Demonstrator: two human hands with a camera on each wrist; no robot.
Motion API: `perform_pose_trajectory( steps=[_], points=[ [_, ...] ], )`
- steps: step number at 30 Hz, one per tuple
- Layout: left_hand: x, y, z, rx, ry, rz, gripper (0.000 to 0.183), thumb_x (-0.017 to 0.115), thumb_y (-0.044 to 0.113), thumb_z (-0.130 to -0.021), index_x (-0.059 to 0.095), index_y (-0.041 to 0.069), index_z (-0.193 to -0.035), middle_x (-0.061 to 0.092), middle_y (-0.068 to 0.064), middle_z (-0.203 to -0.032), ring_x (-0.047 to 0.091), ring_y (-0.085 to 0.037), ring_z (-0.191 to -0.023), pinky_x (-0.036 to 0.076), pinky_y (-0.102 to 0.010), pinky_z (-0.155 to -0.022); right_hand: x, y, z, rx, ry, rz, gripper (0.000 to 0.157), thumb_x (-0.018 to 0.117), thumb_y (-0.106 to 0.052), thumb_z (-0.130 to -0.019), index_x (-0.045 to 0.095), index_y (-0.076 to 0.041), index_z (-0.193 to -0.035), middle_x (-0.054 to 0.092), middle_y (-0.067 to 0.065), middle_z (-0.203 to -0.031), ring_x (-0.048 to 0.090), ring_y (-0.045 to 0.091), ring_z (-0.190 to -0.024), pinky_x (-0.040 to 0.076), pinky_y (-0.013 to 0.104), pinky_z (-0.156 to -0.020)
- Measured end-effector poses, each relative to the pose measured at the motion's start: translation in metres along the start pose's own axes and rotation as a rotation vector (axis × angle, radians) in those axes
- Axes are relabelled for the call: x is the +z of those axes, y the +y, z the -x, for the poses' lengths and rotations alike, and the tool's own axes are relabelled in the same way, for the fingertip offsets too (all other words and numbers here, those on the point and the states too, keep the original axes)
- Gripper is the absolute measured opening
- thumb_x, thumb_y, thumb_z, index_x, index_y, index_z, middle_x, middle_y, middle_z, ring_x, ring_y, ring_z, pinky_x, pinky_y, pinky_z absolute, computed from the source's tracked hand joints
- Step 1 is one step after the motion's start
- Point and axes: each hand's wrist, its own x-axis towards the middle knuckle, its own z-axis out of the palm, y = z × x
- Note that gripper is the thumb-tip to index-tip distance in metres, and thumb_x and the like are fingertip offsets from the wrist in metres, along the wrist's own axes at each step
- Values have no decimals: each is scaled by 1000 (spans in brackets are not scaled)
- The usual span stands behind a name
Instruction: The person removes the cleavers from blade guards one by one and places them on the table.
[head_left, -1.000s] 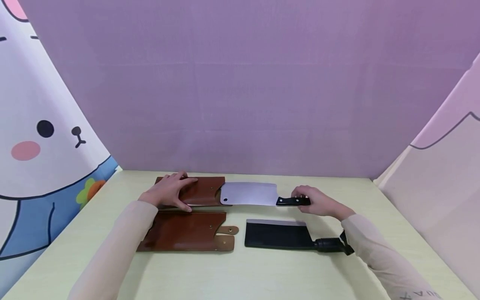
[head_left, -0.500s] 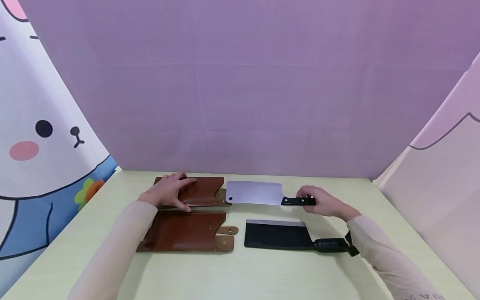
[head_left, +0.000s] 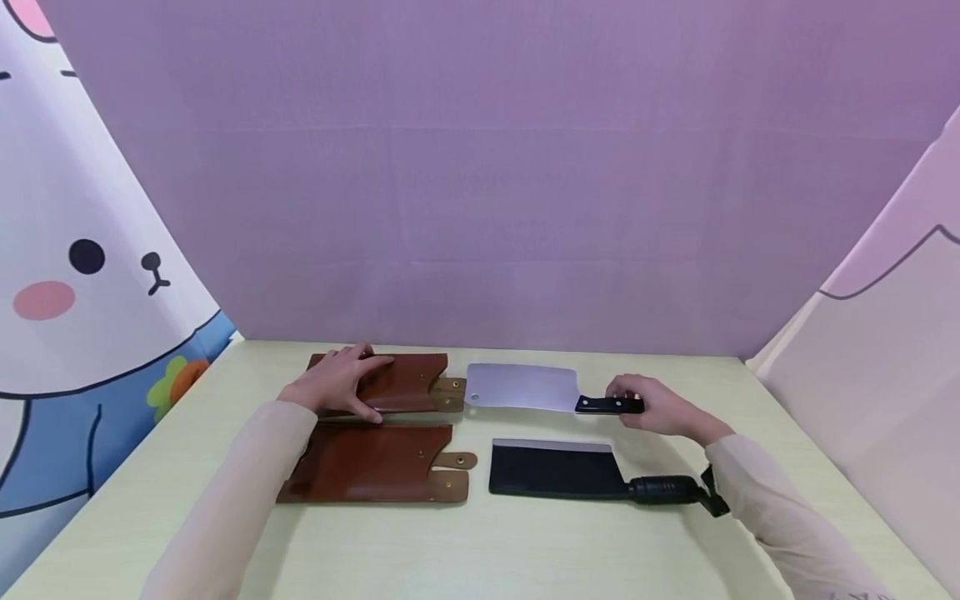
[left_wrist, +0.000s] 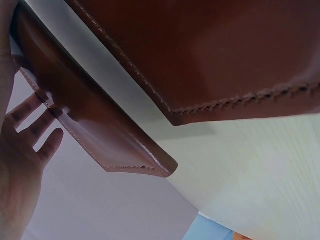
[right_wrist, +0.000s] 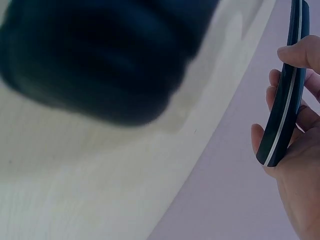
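Observation:
My left hand (head_left: 336, 383) holds the far brown leather knife sheath (head_left: 408, 375) across its width, thumb at the near edge and fingers at the far edge. The left wrist view shows its fingers (left_wrist: 42, 117) against the stitched edge. In my right hand (head_left: 654, 407) is the black riveted handle (right_wrist: 284, 107) of a silver cleaver (head_left: 521, 387). Its blade points left, lying level with the sheath's mouth and just outside it. Two tan straps (head_left: 450, 392) at that mouth are in plain sight.
Nearer on the pale table (head_left: 480, 550) lies a second, larger brown sheath (head_left: 367, 462), its straps pointing right. To its right is a black cleaver (head_left: 558, 471), blade left, its handle by the right sleeve (head_left: 765, 492). A purple backdrop (head_left: 480, 208) rises behind.
The silver cleaver has slid right with my right hand, its blade tip leaving the far sheath's mouth and uncovering the straps. My left hand has stayed on the sheath.

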Motion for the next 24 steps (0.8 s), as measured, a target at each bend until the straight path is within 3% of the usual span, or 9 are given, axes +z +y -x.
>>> perform_pose_trajectory(
  steps=[24],
  points=[
    [6, 0, -1, -33, -15, 1, 98, 76, 61, -55, 44, 17, -136, 43, -13, -122, 48, -32, -105, 36, -55, -88, 0, 21, 22, 72, 15, -9, 28, 65, 1, -72, 59, -10, -97, 58, -2, -85, 52, 10, -78, 43, 28, -71]
  ],
)
